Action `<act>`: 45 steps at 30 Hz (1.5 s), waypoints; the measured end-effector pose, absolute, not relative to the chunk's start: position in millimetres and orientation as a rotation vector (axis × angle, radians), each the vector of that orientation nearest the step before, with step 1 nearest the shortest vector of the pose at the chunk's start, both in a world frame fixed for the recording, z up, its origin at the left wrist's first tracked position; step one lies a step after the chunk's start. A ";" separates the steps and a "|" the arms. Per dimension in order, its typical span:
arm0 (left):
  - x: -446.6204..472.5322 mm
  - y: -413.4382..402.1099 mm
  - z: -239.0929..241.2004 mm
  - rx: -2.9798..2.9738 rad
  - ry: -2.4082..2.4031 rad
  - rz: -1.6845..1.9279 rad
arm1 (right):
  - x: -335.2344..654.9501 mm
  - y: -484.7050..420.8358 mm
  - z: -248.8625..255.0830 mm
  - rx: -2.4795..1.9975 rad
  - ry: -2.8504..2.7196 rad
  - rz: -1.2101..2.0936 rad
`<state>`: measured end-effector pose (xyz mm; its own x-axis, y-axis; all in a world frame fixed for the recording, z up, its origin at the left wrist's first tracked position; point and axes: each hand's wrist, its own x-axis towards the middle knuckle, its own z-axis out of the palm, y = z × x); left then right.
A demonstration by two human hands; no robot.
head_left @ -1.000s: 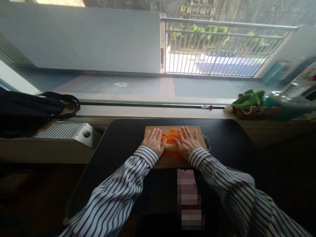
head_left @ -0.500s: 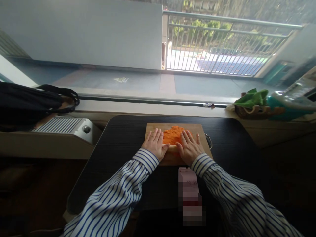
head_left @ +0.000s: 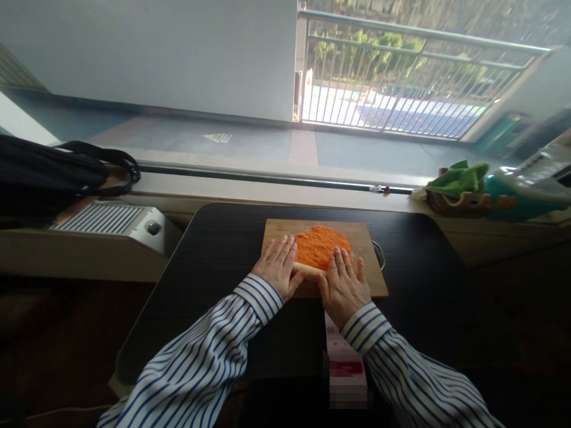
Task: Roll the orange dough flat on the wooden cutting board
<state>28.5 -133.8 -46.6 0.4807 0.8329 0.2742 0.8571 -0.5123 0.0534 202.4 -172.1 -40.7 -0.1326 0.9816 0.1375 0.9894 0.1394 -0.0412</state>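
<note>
A flattened, rough-edged sheet of orange dough (head_left: 320, 245) lies on a wooden cutting board (head_left: 372, 279). Across its near edge runs a pale wooden rolling pin (head_left: 310, 269), whose ends are covered by my hands. My left hand (head_left: 277, 266) rests palm down over the left end, fingers stretched forward and thumb pointing inward. Over the right end lies my right hand (head_left: 345, 286), also flat, with its fingertips at the dough's lower right edge. Neither hand is wrapped round the pin.
The board sits on a black table (head_left: 223, 255) and has a metal handle (head_left: 379, 254) at its right. A phone (head_left: 343, 351) with a pink screen lies near me. Beyond are a window sill, a basket (head_left: 464, 202) with green cloth, and a dark bag (head_left: 53, 178) at left.
Both hands have come slightly towards me with the rolling pin, the right one more. More of the orange dough now shows beyond the pin. The view has shifted a little.
</note>
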 end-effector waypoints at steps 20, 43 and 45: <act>46.5 -94.5 -37.3 -2.704 -1.557 -0.326 | 203.4 -151.1 -31.9 -2.142 -2.256 0.061; 42.4 -95.4 -36.9 -2.767 -1.502 -0.253 | 200.4 -163.4 -33.4 -1.974 -2.350 -0.012; 32.7 -107.8 -38.4 -2.783 -1.464 -0.266 | 193.2 -179.2 -38.9 -1.894 -2.336 -0.079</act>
<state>32.7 -107.8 -38.4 0.5556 0.8192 0.1423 0.8169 -0.5697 0.0904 193.2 -179.2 -38.9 -0.2019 0.9699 0.1364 0.9768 0.2095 -0.0435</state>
